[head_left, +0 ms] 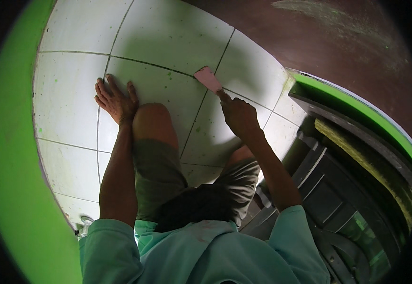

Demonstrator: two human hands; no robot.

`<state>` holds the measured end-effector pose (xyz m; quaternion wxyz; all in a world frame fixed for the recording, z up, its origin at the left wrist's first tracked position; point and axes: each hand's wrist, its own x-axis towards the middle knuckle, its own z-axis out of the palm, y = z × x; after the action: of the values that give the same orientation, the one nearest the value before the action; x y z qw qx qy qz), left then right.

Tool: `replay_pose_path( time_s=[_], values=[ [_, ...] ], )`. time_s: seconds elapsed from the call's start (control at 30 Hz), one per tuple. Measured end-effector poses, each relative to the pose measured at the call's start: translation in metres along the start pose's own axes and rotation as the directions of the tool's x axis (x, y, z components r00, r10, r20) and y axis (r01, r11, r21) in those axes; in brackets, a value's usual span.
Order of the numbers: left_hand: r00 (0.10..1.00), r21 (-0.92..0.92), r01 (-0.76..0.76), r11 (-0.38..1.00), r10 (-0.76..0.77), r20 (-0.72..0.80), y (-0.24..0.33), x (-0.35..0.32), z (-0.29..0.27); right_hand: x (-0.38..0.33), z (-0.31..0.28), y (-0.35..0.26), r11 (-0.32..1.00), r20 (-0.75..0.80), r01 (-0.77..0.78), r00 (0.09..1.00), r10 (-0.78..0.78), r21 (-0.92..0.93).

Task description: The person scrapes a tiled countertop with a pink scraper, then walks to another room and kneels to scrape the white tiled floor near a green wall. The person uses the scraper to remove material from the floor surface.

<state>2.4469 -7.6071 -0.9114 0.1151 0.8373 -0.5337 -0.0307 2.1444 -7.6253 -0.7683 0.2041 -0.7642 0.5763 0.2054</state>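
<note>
Scraper (208,79) is clamped by the right hand (240,116), fingers of the left hand (117,103) splayed, loads of specks (169,74) seemingly left unscraped.

one fisheye view, worn on the head, looks steeply down, the shirt (215,258) nearest at bottom centre, tiled floor (161,87) farther, upper left.

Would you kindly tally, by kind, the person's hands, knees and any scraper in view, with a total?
Hands: 2 (left hand on the tiled floor, right hand holding the scraper)
Knees: 2 (left knee, right knee)
Scraper: 1
Total: 5
</note>
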Motion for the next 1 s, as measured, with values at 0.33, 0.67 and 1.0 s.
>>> replay_pose_path(
  time_s=[0.33,0.67,1.0],
  values=[
    [1.000,0.017,-0.001,1.000,0.001,0.028,0.001,0.001,-0.004,0.026,-0.011,-0.009,0.996,-0.049,0.073,0.996,-0.070,0.059],
    [1.000,-0.006,0.010,1.000,-0.010,0.027,-0.001,0.003,-0.006,0.064,-0.045,-0.034,0.996,0.002,0.068,0.998,-0.069,0.059],
    [0.998,0.026,0.005,1.000,-0.006,0.059,-0.005,0.000,0.000,0.123,-0.068,-0.081,0.978,-0.042,0.143,0.990,-0.138,0.154]
  ],
)
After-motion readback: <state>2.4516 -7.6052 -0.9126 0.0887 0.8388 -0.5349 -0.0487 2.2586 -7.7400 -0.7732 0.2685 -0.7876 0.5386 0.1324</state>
